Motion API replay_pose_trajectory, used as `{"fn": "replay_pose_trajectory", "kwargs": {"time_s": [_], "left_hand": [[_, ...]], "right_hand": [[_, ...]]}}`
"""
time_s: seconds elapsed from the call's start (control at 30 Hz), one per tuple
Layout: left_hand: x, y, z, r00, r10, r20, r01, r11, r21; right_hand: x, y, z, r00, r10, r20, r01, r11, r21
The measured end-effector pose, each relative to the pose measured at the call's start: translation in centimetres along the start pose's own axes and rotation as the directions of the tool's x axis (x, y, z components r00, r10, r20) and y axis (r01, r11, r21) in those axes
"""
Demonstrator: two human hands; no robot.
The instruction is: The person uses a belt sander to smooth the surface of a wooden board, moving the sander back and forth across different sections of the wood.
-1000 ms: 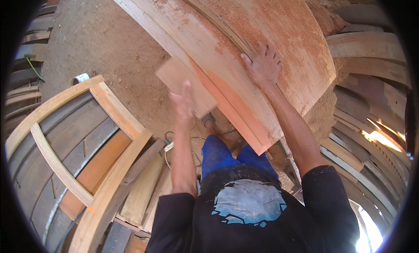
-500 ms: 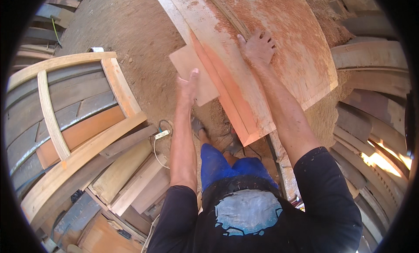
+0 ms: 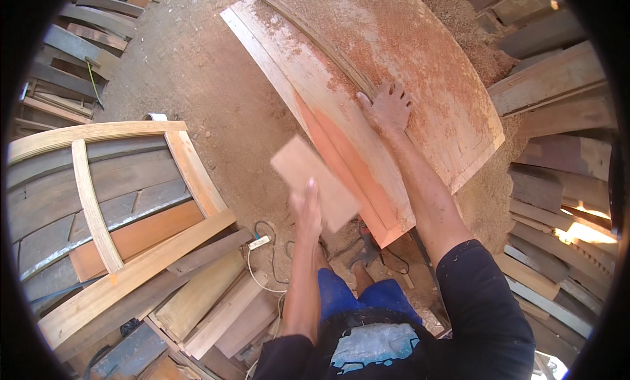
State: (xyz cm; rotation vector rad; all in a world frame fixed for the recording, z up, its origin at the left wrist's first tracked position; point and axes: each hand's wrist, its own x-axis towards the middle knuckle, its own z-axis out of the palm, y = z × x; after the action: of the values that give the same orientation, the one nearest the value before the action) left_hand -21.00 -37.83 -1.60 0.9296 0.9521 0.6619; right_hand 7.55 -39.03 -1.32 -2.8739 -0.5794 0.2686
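Note:
My left hand (image 3: 307,208) grips a flat rectangular piece of wood (image 3: 319,176), its thumb lying over the upper face. I hold the piece beside the left edge of a long plank (image 3: 328,111), overlapping its near part in the picture; whether they touch I cannot tell. The plank is pale with an orange-red stretch along its near left side, and lies on a broad table (image 3: 433,71) strewn with reddish sawdust. My right hand (image 3: 390,109) rests with spread fingers by a narrow wooden strip (image 3: 315,39) along the plank's right side.
At left a wooden frame (image 3: 95,203) leans on stacked boards (image 3: 203,288). A white power strip (image 3: 259,242) with cables lies on the dirt floor (image 3: 210,91) near my feet. More stacked timber (image 3: 558,130) lines the right side. A red tool (image 3: 365,229) shows partly below the plank's end.
My left hand has drawn the piece of wood nearer to me, along the plank's left edge. My right hand stays by the strip. The whole view has shifted a little.

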Motion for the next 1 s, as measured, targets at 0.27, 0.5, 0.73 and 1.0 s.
{"fn": "replay_pose_trajectory", "kwargs": {"time_s": [0.27, 0.5, 0.73, 1.0], "left_hand": [[8.2, 3.2, 11.3, 0.95, 0.068, 0.306, -0.134, 0.971, 0.2], [6.1, -1.9, 10.7, 0.758, 0.222, 0.614, -0.65, 0.347, 0.676], [3.7, -5.7, 7.8, 0.762, -0.082, 0.642, -0.641, -0.235, 0.731], [4.7, -5.3, 6.8, 0.803, -0.15, 0.577, -0.595, -0.257, 0.762]], "right_hand": [[-8.8, 6.1, -3.7, 0.95, -0.285, 0.13, 0.053, 0.555, 0.83], [-9.9, 14.8, -5.2, 0.958, -0.057, 0.282, -0.245, 0.351, 0.904], [-3.9, 22.5, -3.5, 0.954, 0.186, 0.236, -0.286, 0.33, 0.899], [-24.7, 22.9, -5.3, 0.982, 0.172, 0.079, -0.166, 0.575, 0.801]]}}
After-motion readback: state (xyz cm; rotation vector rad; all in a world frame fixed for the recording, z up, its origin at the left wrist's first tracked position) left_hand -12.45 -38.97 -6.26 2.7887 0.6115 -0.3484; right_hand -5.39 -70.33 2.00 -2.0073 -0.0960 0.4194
